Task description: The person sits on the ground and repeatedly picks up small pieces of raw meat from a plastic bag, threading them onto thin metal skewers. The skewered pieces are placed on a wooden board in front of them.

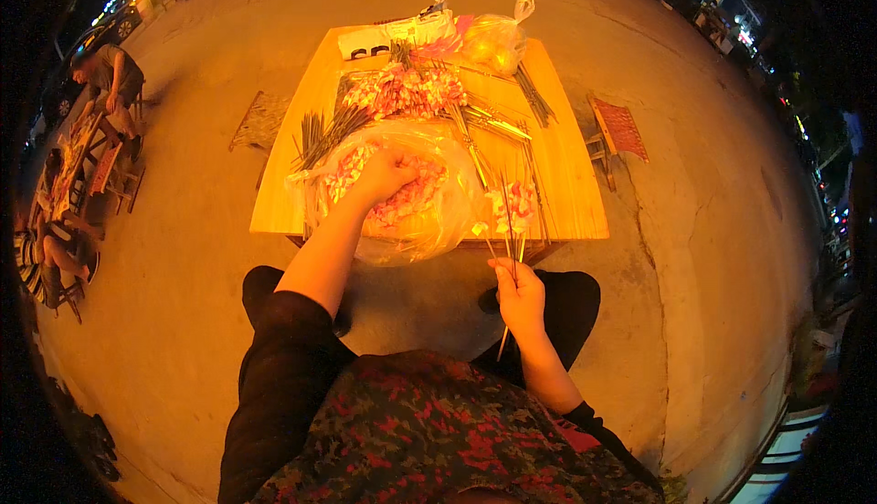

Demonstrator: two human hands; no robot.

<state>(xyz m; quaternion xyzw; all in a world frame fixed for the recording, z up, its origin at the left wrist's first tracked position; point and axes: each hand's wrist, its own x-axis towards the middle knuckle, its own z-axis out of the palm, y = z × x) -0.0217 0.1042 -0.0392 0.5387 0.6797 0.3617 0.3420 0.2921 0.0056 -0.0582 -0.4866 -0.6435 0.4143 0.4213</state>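
My left hand [387, 174] reaches into a clear plastic bag of small meat pieces [418, 192], its fingers bent down among them; whether they pinch a piece is hidden. Thin skewers [508, 257] are held in my right hand [521, 292] at the table's near edge. One of them carries a small pale piece [479, 229] near its tip, and a cluster of meat pieces [512, 206] is on or just behind the others. Beyond the bag lies a pile of skewered meat [408, 91]. Bare skewers [336, 133] lie left of that pile, with more [493, 122] to its right.
A knotted plastic bag [495, 42] and a white package [366, 43] sit at the far end of the wooden table [575, 209]. Stools with woven seats stand left [260, 120] and right [620, 129]. Other people [116, 83] are at a table far left.
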